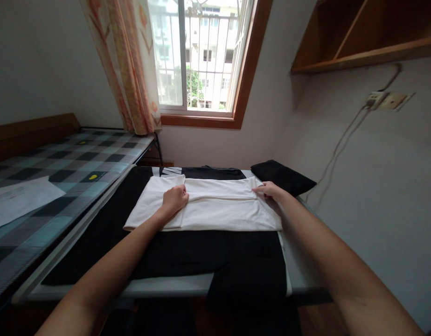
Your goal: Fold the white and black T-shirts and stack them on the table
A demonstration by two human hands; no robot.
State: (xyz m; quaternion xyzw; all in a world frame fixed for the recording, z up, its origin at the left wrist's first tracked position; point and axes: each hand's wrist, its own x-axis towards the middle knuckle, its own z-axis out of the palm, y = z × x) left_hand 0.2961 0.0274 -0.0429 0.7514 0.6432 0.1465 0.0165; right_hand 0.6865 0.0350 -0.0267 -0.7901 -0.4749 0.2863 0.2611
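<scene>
Folding is the step in hand, by my read: the white garment [218, 212] lies flat on a black cloth [201, 254] spread over the tabletop [299, 266], its upper part doubled over in a long band. My left hand [174, 198] sits on the left of that band, grip curled closed with fabric bunched under the fingers. My right hand [269, 190] rests at the far right corner, fingers low on the edge; whether that grip pinches cloth or merely presses it, I cannot tell. The next move, I judge, calls for both ends lifted level and carried over together, so the crease runs straight.
</scene>
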